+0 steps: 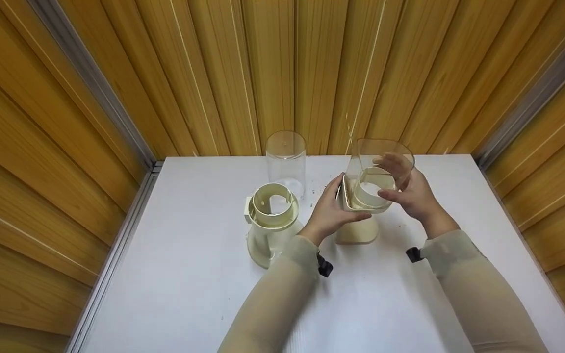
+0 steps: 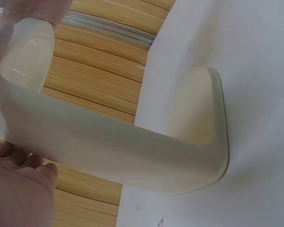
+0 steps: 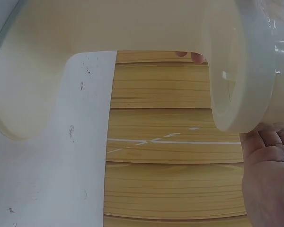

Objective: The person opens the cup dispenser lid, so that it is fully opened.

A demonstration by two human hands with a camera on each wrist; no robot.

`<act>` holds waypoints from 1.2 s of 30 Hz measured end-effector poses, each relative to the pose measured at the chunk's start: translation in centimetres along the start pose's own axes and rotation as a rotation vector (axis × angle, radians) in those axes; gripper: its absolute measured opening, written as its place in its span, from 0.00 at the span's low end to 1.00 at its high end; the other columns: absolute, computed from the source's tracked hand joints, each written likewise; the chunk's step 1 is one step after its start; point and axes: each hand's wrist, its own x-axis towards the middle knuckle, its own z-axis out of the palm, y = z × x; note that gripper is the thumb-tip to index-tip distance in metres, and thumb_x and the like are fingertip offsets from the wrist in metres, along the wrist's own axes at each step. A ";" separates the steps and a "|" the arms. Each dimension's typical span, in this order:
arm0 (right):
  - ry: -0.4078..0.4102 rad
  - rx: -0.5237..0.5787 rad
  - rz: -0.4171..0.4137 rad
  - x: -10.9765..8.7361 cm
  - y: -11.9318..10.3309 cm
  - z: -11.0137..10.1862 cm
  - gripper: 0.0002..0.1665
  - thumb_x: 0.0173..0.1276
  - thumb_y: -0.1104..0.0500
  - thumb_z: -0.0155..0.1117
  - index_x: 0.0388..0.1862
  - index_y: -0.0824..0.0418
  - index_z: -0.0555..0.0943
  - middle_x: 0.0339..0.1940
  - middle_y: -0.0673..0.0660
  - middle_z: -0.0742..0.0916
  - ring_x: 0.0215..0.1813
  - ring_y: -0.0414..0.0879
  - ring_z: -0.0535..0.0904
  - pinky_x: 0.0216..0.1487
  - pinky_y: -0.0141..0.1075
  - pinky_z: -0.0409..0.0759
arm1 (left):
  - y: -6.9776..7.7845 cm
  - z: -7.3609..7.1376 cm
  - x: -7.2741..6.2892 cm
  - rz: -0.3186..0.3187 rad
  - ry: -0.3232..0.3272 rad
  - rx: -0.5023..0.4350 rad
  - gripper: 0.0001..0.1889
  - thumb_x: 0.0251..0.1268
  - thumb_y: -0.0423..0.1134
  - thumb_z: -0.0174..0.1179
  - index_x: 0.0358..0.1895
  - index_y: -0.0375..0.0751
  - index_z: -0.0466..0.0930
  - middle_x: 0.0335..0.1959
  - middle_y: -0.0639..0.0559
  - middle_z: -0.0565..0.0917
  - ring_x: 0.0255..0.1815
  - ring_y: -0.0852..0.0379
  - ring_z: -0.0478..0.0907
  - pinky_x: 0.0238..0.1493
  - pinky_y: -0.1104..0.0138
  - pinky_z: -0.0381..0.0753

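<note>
A cream C-shaped stand (image 1: 357,232) with a flat foot and a ring-like top stands on the white table at right of centre. My left hand (image 1: 326,212) grips its upper part from the left, and the stand's upright (image 2: 104,137) fills the left wrist view. Over the ring is a clear, flared container (image 1: 385,146). My right hand (image 1: 416,195) holds this container low on its right side, with the thumb in front and the fingers behind. In the right wrist view, the clear wall (image 3: 283,71) meets the cream ring (image 3: 255,94); how they join inside is hidden.
Left of the stand, a cream body (image 1: 269,240) with an open round collar stands close to my left forearm. Behind it, a clear cylinder (image 1: 286,169) stands upright near the table's back edge. Wood-patterned walls (image 1: 272,73) enclose the white table (image 1: 174,255).
</note>
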 end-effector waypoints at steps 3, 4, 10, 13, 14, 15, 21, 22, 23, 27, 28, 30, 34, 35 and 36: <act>0.007 0.003 0.008 -0.2 0.0 0.0 0.52 0.62 0.80 0.76 0.84 0.62 0.70 0.75 0.43 0.87 0.79 0.38 0.80 0.83 0.25 0.72 | -0.1 0.0 0.0 -0.002 -0.005 0.010 0.67 0.48 0.46 0.93 0.92 0.51 0.59 0.92 0.50 0.65 0.94 0.47 0.61 0.96 0.50 0.62; 0.011 0.002 0.011 -0.2 0.0 -0.1 0.52 0.62 0.79 0.77 0.84 0.62 0.70 0.75 0.44 0.87 0.79 0.38 0.80 0.83 0.25 0.71 | -0.1 0.0 0.0 -0.002 -0.006 0.009 0.67 0.48 0.46 0.93 0.92 0.51 0.60 0.92 0.50 0.66 0.93 0.48 0.62 0.95 0.50 0.64; 0.017 -0.017 0.010 -0.2 0.2 0.1 0.53 0.61 0.79 0.78 0.84 0.69 0.67 0.78 0.57 0.86 0.79 0.38 0.80 0.84 0.23 0.69 | -0.5 -0.2 0.1 0.022 0.002 0.024 0.64 0.46 0.48 0.94 0.89 0.50 0.65 0.86 0.54 0.74 0.89 0.53 0.70 0.91 0.58 0.71; 0.017 -0.035 0.006 -0.1 0.0 0.2 0.53 0.60 0.80 0.76 0.84 0.73 0.64 0.76 0.55 0.87 0.78 0.37 0.81 0.84 0.24 0.70 | -0.8 -0.3 0.2 0.047 0.008 0.037 0.63 0.45 0.48 0.95 0.88 0.49 0.67 0.85 0.54 0.76 0.88 0.54 0.72 0.90 0.61 0.72; 0.019 -0.054 0.007 -0.1 0.0 0.2 0.53 0.60 0.80 0.76 0.84 0.74 0.64 0.75 0.52 0.88 0.78 0.36 0.81 0.83 0.24 0.71 | -0.9 -0.3 0.1 0.051 0.009 0.045 0.64 0.45 0.49 0.95 0.88 0.50 0.67 0.84 0.55 0.76 0.88 0.54 0.72 0.90 0.62 0.72; 0.022 -0.070 0.008 -0.2 -0.1 0.2 0.53 0.60 0.80 0.76 0.84 0.74 0.64 0.74 0.50 0.89 0.78 0.36 0.81 0.82 0.23 0.71 | -0.9 -0.2 0.1 0.055 0.011 0.050 0.64 0.44 0.49 0.95 0.88 0.50 0.67 0.84 0.55 0.77 0.87 0.54 0.73 0.90 0.63 0.73; 0.041 -0.115 0.022 -0.2 -0.5 0.4 0.53 0.58 0.83 0.75 0.83 0.73 0.67 0.69 0.40 0.91 0.76 0.32 0.82 0.80 0.20 0.72 | -1.2 -0.2 -0.1 0.065 0.015 0.068 0.63 0.44 0.50 0.95 0.88 0.51 0.69 0.83 0.57 0.78 0.86 0.54 0.73 0.88 0.63 0.74; 0.039 -0.101 0.017 -0.2 -0.6 0.4 0.53 0.58 0.84 0.75 0.83 0.74 0.66 0.69 0.40 0.91 0.76 0.32 0.82 0.81 0.20 0.72 | -1.2 -0.2 -0.1 0.066 0.018 0.068 0.63 0.44 0.50 0.95 0.88 0.51 0.69 0.83 0.57 0.78 0.86 0.54 0.74 0.88 0.62 0.74; 0.035 -0.092 0.008 -0.2 -0.6 0.5 0.53 0.58 0.84 0.75 0.83 0.75 0.66 0.69 0.41 0.91 0.76 0.32 0.83 0.81 0.21 0.72 | -1.2 -0.2 0.0 0.066 0.021 0.069 0.63 0.44 0.50 0.95 0.87 0.51 0.69 0.82 0.57 0.78 0.86 0.54 0.74 0.88 0.63 0.74; 0.022 -0.082 -0.034 -0.1 -0.7 0.8 0.52 0.58 0.84 0.74 0.82 0.76 0.66 0.72 0.45 0.90 0.76 0.35 0.83 0.81 0.23 0.74 | -1.4 -0.4 0.0 0.078 0.023 0.069 0.62 0.43 0.48 0.96 0.86 0.51 0.71 0.80 0.58 0.81 0.84 0.56 0.76 0.88 0.64 0.74; 0.023 -0.091 -0.043 -0.1 -0.8 0.8 0.52 0.58 0.84 0.74 0.82 0.76 0.67 0.72 0.48 0.90 0.76 0.35 0.83 0.81 0.23 0.74 | -1.4 -0.4 0.0 0.083 0.019 0.067 0.62 0.43 0.48 0.96 0.86 0.52 0.71 0.79 0.59 0.82 0.83 0.57 0.76 0.88 0.61 0.75; 0.021 -0.104 -0.059 -0.2 -0.9 0.9 0.51 0.58 0.83 0.75 0.81 0.76 0.68 0.73 0.51 0.90 0.76 0.36 0.84 0.80 0.23 0.75 | -1.4 -0.4 0.1 0.092 0.011 0.068 0.61 0.43 0.48 0.96 0.86 0.51 0.72 0.78 0.59 0.83 0.82 0.58 0.77 0.88 0.60 0.75; 0.035 -0.120 -0.075 -0.3 -1.1 1.0 0.51 0.57 0.82 0.76 0.81 0.76 0.69 0.74 0.56 0.89 0.75 0.37 0.84 0.80 0.24 0.76 | -1.2 -0.5 0.1 0.106 -0.009 0.057 0.58 0.43 0.47 0.96 0.84 0.53 0.74 0.74 0.62 0.85 0.79 0.62 0.78 0.89 0.53 0.76; 0.041 -0.121 -0.077 -0.4 -1.1 1.1 0.51 0.57 0.82 0.76 0.81 0.76 0.69 0.74 0.55 0.89 0.75 0.37 0.85 0.80 0.24 0.76 | -1.2 -0.5 0.1 0.108 -0.012 0.055 0.57 0.43 0.47 0.96 0.83 0.54 0.75 0.73 0.63 0.85 0.78 0.63 0.78 0.89 0.53 0.76; 0.049 -0.124 -0.077 -0.4 -1.1 1.1 0.52 0.57 0.82 0.76 0.81 0.76 0.69 0.74 0.54 0.90 0.75 0.37 0.85 0.80 0.24 0.75 | -1.1 -0.6 0.1 0.110 -0.016 0.052 0.57 0.43 0.47 0.96 0.82 0.55 0.75 0.72 0.63 0.86 0.77 0.63 0.79 0.89 0.51 0.76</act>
